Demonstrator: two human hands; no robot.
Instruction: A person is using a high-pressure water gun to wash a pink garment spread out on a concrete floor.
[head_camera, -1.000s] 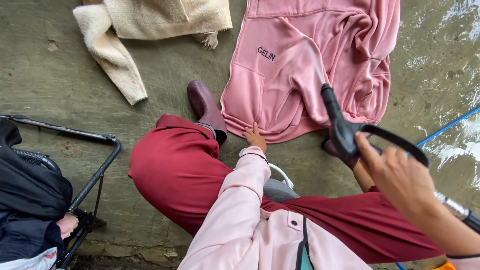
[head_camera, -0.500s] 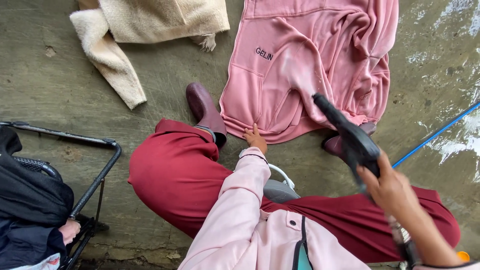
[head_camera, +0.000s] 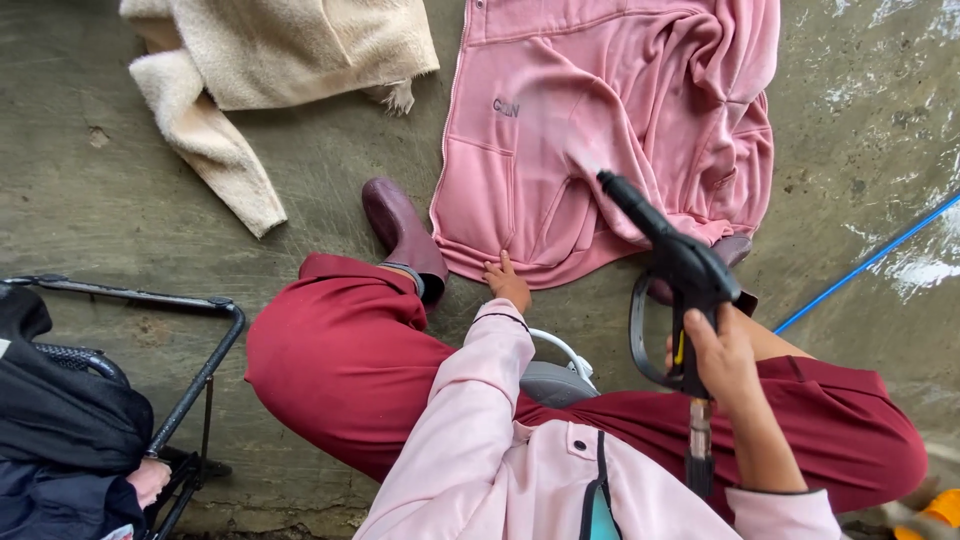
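One spray gun (head_camera: 672, 262), two garments (head_camera: 610, 130).

Black spray gun (head_camera: 672, 268) aimed at pink hoodie (head_camera: 610, 120), flat on wet concrete

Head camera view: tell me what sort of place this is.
Probably an outdoor wash area or yard. The bare concrete floor is wet, a pink zip-up hooded sweatshirt lies spread flat on it, and the right hand grips a black pressure-washer spray gun beside a thin blue hose.
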